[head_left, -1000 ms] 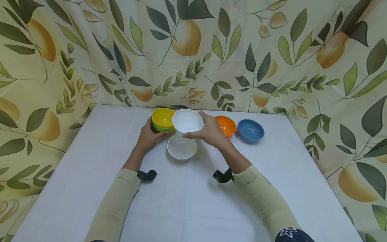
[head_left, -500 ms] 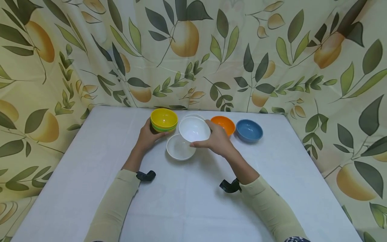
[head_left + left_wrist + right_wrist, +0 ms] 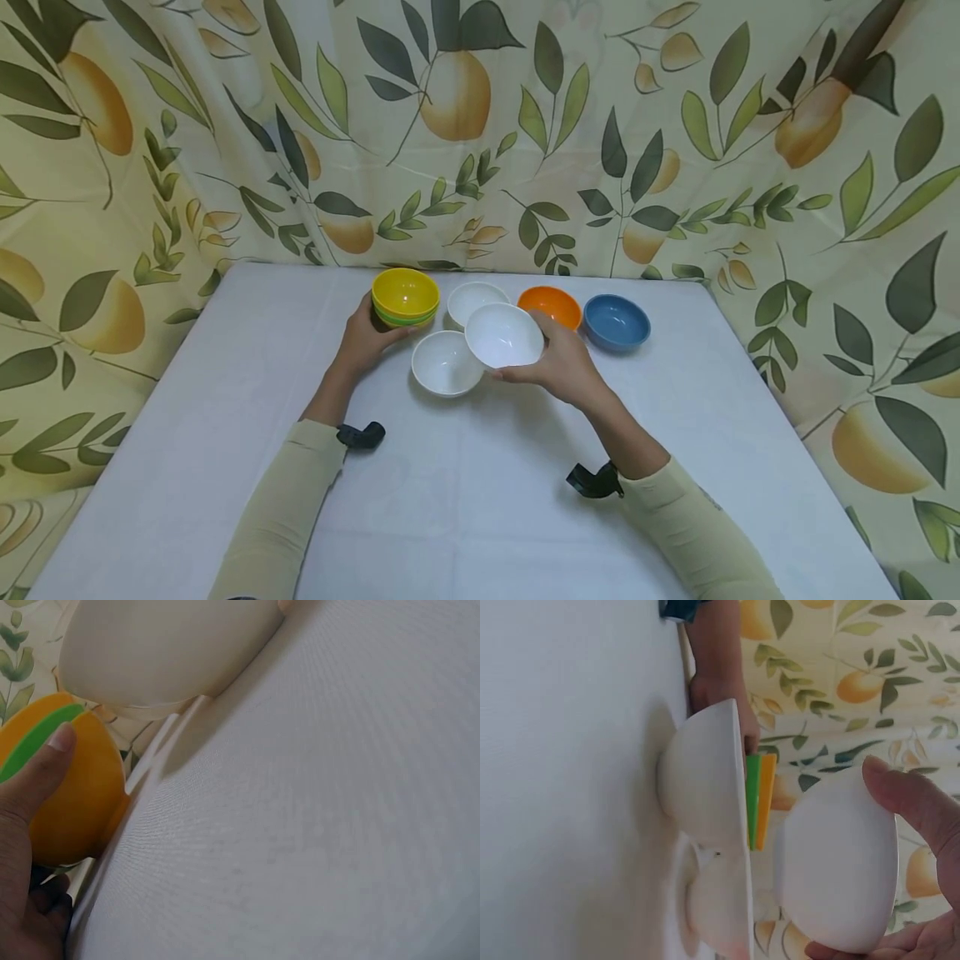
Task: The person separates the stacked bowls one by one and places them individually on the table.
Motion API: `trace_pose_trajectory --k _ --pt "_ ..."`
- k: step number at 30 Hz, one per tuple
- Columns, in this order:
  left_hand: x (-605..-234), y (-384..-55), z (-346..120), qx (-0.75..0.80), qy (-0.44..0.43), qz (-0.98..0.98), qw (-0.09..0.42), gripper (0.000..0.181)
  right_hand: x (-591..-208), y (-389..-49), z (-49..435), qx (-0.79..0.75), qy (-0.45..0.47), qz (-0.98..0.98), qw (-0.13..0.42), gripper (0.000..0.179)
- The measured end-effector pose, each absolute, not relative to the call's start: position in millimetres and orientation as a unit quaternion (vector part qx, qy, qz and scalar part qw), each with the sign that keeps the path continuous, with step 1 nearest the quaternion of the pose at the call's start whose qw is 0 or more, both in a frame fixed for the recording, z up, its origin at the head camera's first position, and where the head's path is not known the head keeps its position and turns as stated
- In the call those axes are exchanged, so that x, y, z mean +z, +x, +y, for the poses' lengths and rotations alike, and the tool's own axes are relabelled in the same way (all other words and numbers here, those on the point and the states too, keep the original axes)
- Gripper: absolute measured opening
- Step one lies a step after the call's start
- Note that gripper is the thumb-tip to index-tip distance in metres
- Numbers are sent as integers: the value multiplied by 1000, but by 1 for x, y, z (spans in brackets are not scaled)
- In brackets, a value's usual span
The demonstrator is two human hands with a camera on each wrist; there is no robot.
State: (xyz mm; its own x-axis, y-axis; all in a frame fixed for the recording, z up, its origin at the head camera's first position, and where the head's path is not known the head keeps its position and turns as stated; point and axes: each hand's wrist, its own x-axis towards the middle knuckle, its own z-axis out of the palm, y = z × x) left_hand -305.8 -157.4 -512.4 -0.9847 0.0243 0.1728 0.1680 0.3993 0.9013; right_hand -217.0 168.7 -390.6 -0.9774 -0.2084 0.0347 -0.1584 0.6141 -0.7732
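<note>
My left hand (image 3: 362, 343) grips a stack of nested bowls (image 3: 406, 296) at the back of the table, yellow on top with a green rim below. In the left wrist view the thumb presses the side of the stack's orange-yellow lower bowl (image 3: 82, 795). My right hand (image 3: 564, 360) pinches a white bowl (image 3: 504, 335) by its side, thumb at the near rim. The right wrist view shows this bowl (image 3: 838, 862) raised above two other white bowls. One white bowl (image 3: 446, 365) sits in front, the other white bowl (image 3: 472, 297) behind it.
An orange bowl (image 3: 551, 302) stands behind my right hand, partly covered by it. Right of that is a blue bowl (image 3: 617, 322). A white cloth (image 3: 420, 500) covers the table, and a fruit-patterned curtain (image 3: 525, 167) rises at its back edge.
My right hand has carried the white bowl rightward and toward me, away from the stack. The white bowl at the back has come into view. My left hand stays on the stack.
</note>
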Motion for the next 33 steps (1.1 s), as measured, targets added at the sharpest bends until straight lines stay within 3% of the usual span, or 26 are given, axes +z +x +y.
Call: trace_pose_trajectory --k 13,33 --pt "-513 -306 -158 -547 -54 -833 65 104 -396 -209 190 -420 -54 905 41 108" --pt "-512 -306 -158 -549 -62 -831 62 104 -409 -208 200 -432 -35 900 40 105"
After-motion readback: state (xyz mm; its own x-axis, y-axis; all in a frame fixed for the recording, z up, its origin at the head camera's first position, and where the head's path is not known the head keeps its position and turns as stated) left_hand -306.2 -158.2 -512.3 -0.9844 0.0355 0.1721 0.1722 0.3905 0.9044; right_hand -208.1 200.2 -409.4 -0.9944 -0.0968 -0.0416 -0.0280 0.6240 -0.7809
